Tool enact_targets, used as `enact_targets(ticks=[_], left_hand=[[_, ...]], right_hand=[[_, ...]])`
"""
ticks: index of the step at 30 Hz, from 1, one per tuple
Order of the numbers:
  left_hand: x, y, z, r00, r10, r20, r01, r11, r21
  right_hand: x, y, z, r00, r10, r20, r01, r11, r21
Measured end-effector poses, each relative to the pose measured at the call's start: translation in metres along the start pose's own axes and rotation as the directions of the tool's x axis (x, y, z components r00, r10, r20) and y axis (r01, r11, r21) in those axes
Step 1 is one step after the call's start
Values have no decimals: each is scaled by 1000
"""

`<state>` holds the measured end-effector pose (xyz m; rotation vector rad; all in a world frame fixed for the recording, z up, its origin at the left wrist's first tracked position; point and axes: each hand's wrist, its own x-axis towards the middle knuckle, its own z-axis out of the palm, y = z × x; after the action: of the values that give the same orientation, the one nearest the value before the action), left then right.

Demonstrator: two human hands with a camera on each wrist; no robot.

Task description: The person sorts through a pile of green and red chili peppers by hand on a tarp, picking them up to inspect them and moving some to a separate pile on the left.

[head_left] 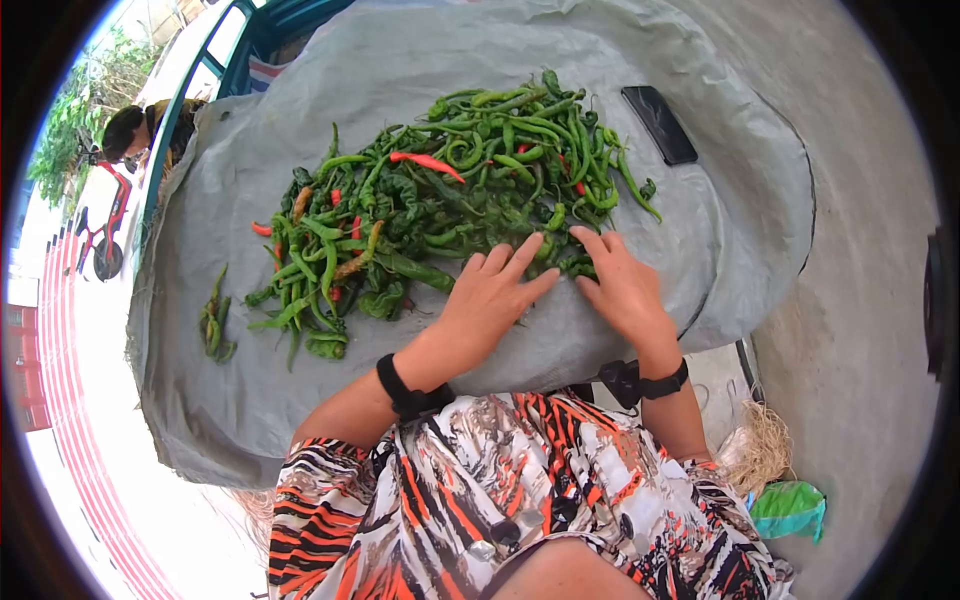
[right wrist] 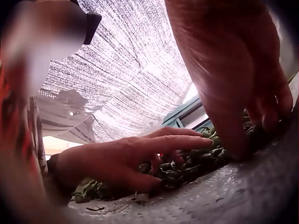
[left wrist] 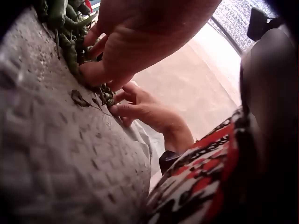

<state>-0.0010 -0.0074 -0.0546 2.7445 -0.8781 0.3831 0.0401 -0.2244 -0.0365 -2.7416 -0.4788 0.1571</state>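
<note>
A heap of green chili peppers (head_left: pixel 410 215), with a few red ones among them, spreads over a grey woven sheet (head_left: pixel 740 260). At its near edge my left hand (head_left: pixel 485 305) touches the peppers, fingers extended and spread. My right hand (head_left: pixel 627 290) is just to the right, its fingertips at the same edge of the heap. In the left wrist view the left hand's fingertips meet green peppers (left wrist: pixel 70 51) on the sheet. The right wrist view has the left hand (right wrist: pixel 112 161) lying low beside the peppers, the right hand's (right wrist: pixel 224 70) fingers pointing down.
A black phone (head_left: pixel 660 125) lies on the sheet right of the heap. A small separate bunch of peppers (head_left: pixel 215 320) lies at the left. Beyond the sheet are a teal metal frame (head_left: pixel 190 100), a person (head_left: pixel 130 135) and a red scooter (head_left: pixel 108 225).
</note>
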Motion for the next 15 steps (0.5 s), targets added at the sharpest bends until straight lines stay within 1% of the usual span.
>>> enact_targets(ticks=[3,6,9,12,15], left_hand=[[10,-4,8,1000,7,-13,-6,1000,21],[13,-6,10,1000,2,3,-2,997,73],[9,-9,8,999,-33,-8,34,995,95],[3,-9,2,997,-65,51,59,992,112],[-2,-13,-2,986,-116,-119,106,990,-94]], right_hand=[[4,-1,2,1000,8,3,-8,1000,24],[7,3,5,999,-9,-32,9,1000,-2],[7,14,15,996,-1,-90,7,998,68],[1,16,8,993,33,-118,-18,992,121],[-6,12,-12,992,126,-20,-121,977,177]])
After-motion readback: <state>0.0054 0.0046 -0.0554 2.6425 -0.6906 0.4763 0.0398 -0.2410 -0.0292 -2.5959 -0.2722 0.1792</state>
